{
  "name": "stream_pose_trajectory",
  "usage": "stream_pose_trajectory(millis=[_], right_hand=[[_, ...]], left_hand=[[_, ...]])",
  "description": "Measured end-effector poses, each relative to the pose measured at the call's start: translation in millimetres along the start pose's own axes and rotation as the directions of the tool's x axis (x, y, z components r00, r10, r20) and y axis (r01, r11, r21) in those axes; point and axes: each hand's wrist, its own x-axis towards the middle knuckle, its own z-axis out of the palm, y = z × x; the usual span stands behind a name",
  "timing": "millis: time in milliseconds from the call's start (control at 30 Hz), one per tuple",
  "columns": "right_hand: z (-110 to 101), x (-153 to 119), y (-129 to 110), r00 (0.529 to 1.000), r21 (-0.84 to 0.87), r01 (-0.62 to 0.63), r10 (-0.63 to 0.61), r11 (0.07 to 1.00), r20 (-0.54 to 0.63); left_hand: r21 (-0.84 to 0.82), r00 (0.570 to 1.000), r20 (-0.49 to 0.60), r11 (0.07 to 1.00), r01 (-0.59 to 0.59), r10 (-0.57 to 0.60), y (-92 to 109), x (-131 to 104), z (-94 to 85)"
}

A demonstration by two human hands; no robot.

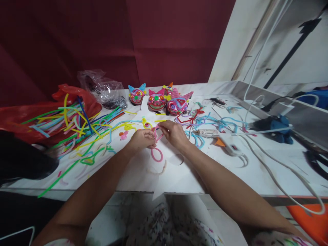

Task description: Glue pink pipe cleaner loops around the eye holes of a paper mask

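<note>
Both hands meet over the middle of the white table. My left hand (142, 139) is closed on a pink pipe cleaner (156, 155), whose loop hangs down below the fingers. The fingertips of my right hand (173, 133) pinch the upper part of the same pink pipe cleaner. Just beyond the hands lies a small yellow piece with a round red eye (147, 125). Pink and orange bits (123, 135) rest to the left of my left hand. Behind stand several colourful cat-faced balls (156, 99) with pointed ears.
Pipe cleaners (77, 119) spill from a red bag (68, 92) at the left, near a clear plastic bag (101, 85). To the right lie blue pipe cleaners (225, 121), a glue gun (230, 146) and white cables (271, 171). A grey wall (271, 116) edges the table's right side.
</note>
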Motion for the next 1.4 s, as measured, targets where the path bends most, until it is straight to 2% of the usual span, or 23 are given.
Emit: stream_pose_trajectory(millis=[233,500,700,900,1100,1400], right_hand=[[-5,-4,2,0.995,-0.214,0.093,-0.082,0.972,0.059],[-1,-5,4,0.991,-0.239,0.13,-0.123,0.962,0.045],[0,-6,1,0.995,-0.123,0.098,-0.1,0.988,-0.006],[2,-4,6,0.999,0.094,-0.027,0.031,0.995,-0.041],[2,-1,17,0.982,0.317,-0.164,0.184,0.934,-0.035],[1,-1,8,0.962,0.484,-0.252,0.273,0.838,0.028]], left_hand=[[0.062,0.998,0.028,0.997,0.054,-0.056,6,-4,1.9],[0.077,0.994,0.072,0.994,0.083,-0.088,8,-5,2.4],[0.057,0.99,0.106,0.995,0.082,-0.088,6,-4,1.3],[0.025,0.991,0.118,0.998,0.066,-0.069,1,-4,0.2],[-0.052,0.997,0.06,0.997,0.049,-0.046,2,-4,-1.5],[-0.174,0.998,-0.015,0.983,0.061,-0.064,3,-5,2.6]])
